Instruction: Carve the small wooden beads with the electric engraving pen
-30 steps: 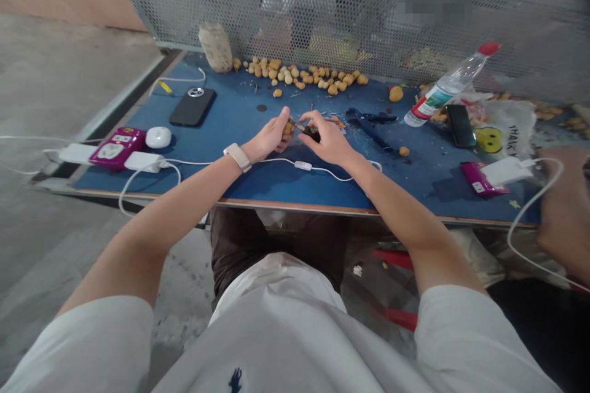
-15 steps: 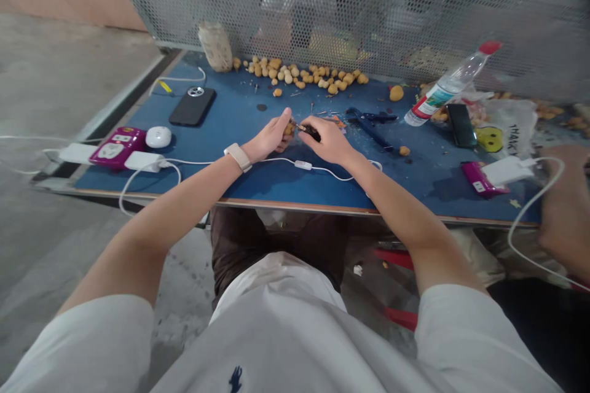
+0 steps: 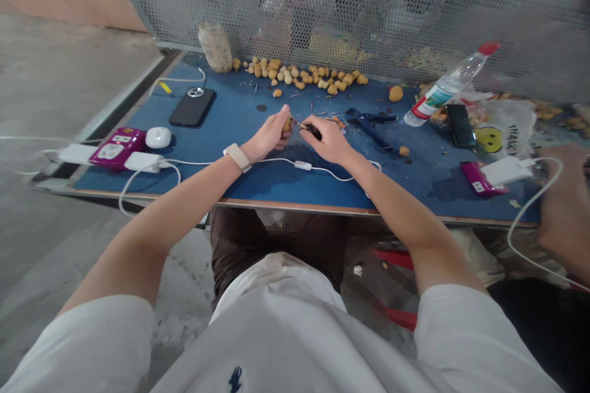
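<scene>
My left hand (image 3: 273, 131), with a pale watch band on its wrist, is closed around a small yellow-brown lump (image 3: 288, 122). Just to the right, my right hand (image 3: 328, 137) grips a thin tool with a dark handle (image 3: 314, 131). The tool's narrow tip points left at the lump; whether it touches is too small to tell. Dark-blue-handled pliers (image 3: 369, 129) lie on the blue tabletop (image 3: 276, 187) right of my right hand, close to an orange scrap and pale shavings.
Many similar yellow-brown lumps (image 3: 318, 77) line the mesh panel (image 3: 369, 6). A tilted bottle (image 3: 445, 89), a phone (image 3: 193, 106), another phone (image 3: 461, 126), purple power strips (image 3: 117, 148) and a white cable (image 3: 303, 165) lie around. Another person's arm (image 3: 565, 209) is at the right edge.
Both hands stay in nearly the same place with their holds. The lump in my left hand and the left fingers have shifted very slightly.
</scene>
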### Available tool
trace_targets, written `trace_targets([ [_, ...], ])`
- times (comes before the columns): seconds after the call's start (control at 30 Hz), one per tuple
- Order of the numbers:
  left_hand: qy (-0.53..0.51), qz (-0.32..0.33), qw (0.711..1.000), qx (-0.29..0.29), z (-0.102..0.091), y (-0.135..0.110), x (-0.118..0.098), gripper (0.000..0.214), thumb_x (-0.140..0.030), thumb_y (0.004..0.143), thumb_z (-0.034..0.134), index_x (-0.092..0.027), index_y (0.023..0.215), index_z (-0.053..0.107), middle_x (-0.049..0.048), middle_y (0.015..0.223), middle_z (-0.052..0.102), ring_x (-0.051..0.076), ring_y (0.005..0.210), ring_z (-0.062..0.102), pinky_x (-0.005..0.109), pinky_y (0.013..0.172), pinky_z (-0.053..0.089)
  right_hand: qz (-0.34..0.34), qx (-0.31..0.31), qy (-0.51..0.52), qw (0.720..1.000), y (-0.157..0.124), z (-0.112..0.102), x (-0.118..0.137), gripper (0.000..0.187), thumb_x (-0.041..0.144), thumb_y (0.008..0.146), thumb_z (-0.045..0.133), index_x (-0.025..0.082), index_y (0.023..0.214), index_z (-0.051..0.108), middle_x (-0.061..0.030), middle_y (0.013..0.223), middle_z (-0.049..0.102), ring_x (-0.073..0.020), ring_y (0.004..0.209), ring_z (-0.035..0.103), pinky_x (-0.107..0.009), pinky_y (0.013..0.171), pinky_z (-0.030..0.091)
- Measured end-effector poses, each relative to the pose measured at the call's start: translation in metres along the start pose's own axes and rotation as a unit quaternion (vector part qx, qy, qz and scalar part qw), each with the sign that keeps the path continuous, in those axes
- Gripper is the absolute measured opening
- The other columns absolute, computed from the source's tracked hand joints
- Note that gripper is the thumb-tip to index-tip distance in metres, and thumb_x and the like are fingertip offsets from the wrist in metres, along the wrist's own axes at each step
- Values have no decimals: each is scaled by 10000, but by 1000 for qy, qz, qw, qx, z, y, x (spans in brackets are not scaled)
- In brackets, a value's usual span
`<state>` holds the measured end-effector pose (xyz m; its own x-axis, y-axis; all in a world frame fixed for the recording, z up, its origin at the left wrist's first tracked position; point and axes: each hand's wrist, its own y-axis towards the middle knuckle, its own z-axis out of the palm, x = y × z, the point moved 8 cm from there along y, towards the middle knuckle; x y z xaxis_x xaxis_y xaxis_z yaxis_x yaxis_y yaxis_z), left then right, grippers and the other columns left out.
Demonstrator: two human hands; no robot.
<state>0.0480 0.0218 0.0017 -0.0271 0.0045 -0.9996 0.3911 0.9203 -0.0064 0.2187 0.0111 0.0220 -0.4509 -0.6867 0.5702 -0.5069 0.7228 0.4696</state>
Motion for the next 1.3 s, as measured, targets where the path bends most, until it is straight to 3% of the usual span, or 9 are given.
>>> trace_targets([
  [0.1, 44, 39, 998, 18, -4, 1, -3, 786, -1030, 1174, 589, -297, 912, 484, -47, 760, 455, 128, 599, 411, 311, 578, 368, 32, -31, 41, 998, 1, -7, -2, 849, 1124, 1159, 512, 300, 1112, 712, -54, 940, 717, -298, 873, 679, -495, 920, 589],
  [0.17, 141, 98, 984, 54, -1, -4, -13, 694, -907, 1090, 780, -286, 907, 529, -11, 796, 579, 166, 694, 531, 342, 674, 471, 60, -63, 71, 994, 0, -13, -8, 890, 1182, 1103, 536, 310, 1102, 712, -31, 889, 665, -283, 829, 655, -476, 849, 586],
  [0.27, 311, 173, 920, 162, 18, -19, -21, 481, -586, 894, 1014, -249, 1042, 705, 51, 1014, 819, 225, 907, 707, 362, 874, 565, 91, -102, 110, 985, 0, -20, -21, 947, 1255, 1014, 563, 323, 1096, 708, -13, 850, 616, -259, 769, 625, -434, 724, 563],
  [0.4, 381, 193, 871, 244, 35, -32, -19, 265, -375, 938, 929, -239, 1107, 778, 88, 1154, 917, 253, 983, 799, 357, 914, 560, 115, -113, 145, 976, 1, -21, -35, 959, 1270, 979, 600, 321, 1080, 692, 8, 839, 600, -201, 669, 584, -382, 621, 494],
  [0.53, 382, 207, 867, 244, 37, -32, -18, 164, -350, 1037, 880, -235, 1092, 777, 98, 1149, 924, 252, 976, 812, 368, 934, 573, 111, -119, 161, 973, 2, -22, -38, 950, 1257, 982, 629, 313, 1072, 688, 20, 835, 596, -166, 617, 552, -359, 581, 451],
  [0.73, 378, 244, 870, 204, 43, -33, -20, 172, -365, 1036, 880, -233, 1084, 781, 110, 1142, 909, 266, 992, 801, 397, 985, 594, 113, -120, 160, 973, 1, -21, -38, 953, 1264, 973, 626, 318, 1066, 695, 10, 842, 606, -179, 641, 565, -355, 565, 466],
  [0.83, 341, 228, 887, 210, 46, -31, -19, 205, -427, 1085, 857, -233, 1052, 804, 111, 1134, 934, 269, 1016, 831, 404, 1009, 605, 119, -118, 153, 974, 1, -20, -38, 959, 1271, 968, 618, 320, 1064, 698, -2, 857, 618, -192, 668, 580, -360, 572, 476],
  [1.03, 282, 174, 916, 224, 44, -24, -13, 188, -371, 1023, 871, -215, 947, 799, 70, 1022, 927, 212, 906, 805, 383, 977, 626, 117, -111, 150, 976, 1, -20, -36, 952, 1269, 981, 596, 325, 1077, 675, -4, 863, 601, -205, 691, 591, -369, 590, 482],
  [1.3, 281, 150, 918, 236, 40, -21, -10, 188, -386, 1054, 889, -205, 1028, 847, 99, 1095, 957, 240, 975, 850, 397, 1010, 660, 118, -106, 148, 976, 0, -19, -33, 965, 1277, 974, 586, 323, 1078, 685, -14, 866, 595, -228, 735, 605, -392, 642, 514],
])
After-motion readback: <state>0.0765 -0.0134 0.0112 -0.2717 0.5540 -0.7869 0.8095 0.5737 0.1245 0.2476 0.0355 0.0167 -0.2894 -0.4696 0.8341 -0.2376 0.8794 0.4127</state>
